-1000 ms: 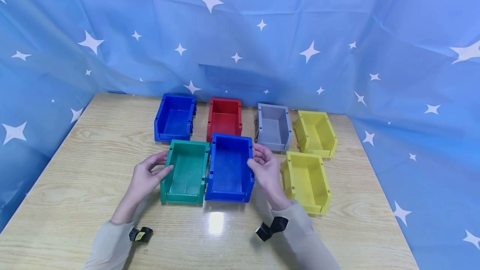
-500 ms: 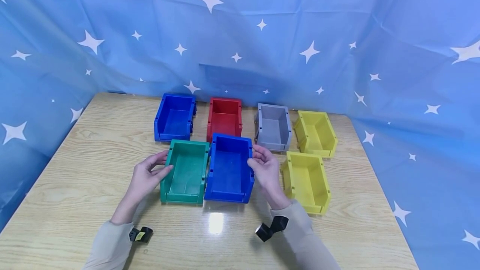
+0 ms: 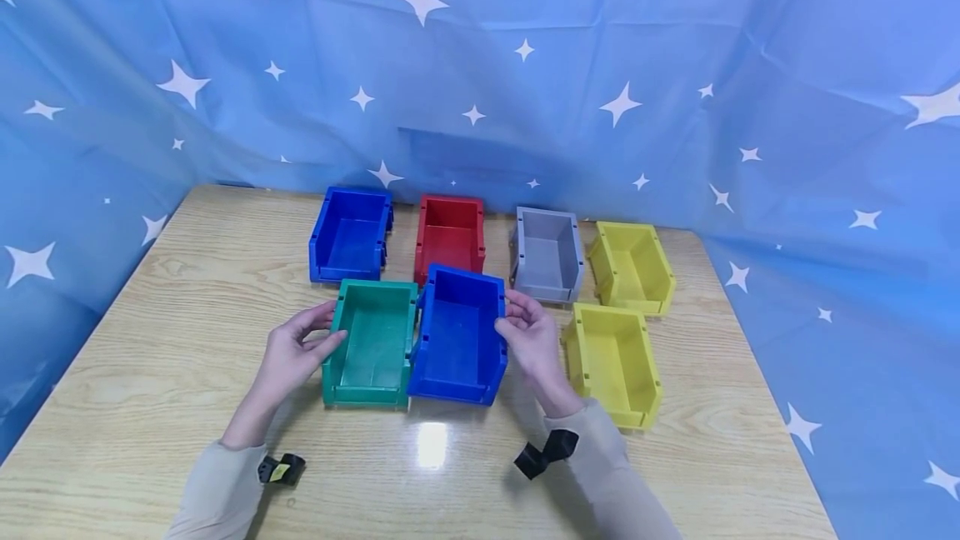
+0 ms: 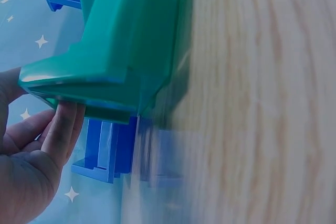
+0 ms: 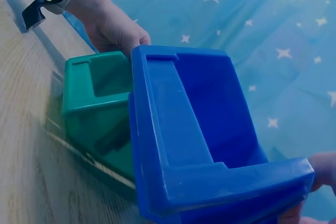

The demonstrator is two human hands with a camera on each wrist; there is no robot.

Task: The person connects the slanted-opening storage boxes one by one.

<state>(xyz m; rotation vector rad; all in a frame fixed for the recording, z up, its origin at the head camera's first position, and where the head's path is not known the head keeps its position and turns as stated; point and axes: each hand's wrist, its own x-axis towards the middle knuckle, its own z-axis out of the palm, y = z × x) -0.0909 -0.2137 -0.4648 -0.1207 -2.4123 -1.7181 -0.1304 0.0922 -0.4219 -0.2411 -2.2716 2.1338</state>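
My left hand [image 3: 296, 352] pinches the left side wall of a green storage bin [image 3: 372, 340], thumb over the rim and fingers outside. In the left wrist view, fingers [image 4: 64, 129] curl under the bin's side edge. My right hand [image 3: 534, 344] grips the right wall of a blue storage bin [image 3: 457, 340] the same way. The blue bin stands right beside the green one, slightly turned and tilted, its left wall right at the green bin's right wall. In the right wrist view, the blue bin [image 5: 181, 129] overlaps the green bin [image 5: 97, 93]. Both bins have nothing inside.
Behind stand another blue bin [image 3: 349, 236], a red bin [image 3: 450, 232], a grey bin [image 3: 547, 252] and a yellow bin [image 3: 633, 265]. A second yellow bin [image 3: 611, 361] is right of my right hand. A starry blue curtain [image 3: 480, 65] hangs behind the wooden table [image 3: 187, 315].
The blue bin in my right hand has turned slightly clockwise and tilted a little, its front edge shifting slightly left. The green bin and my left hand have stayed nearly still.
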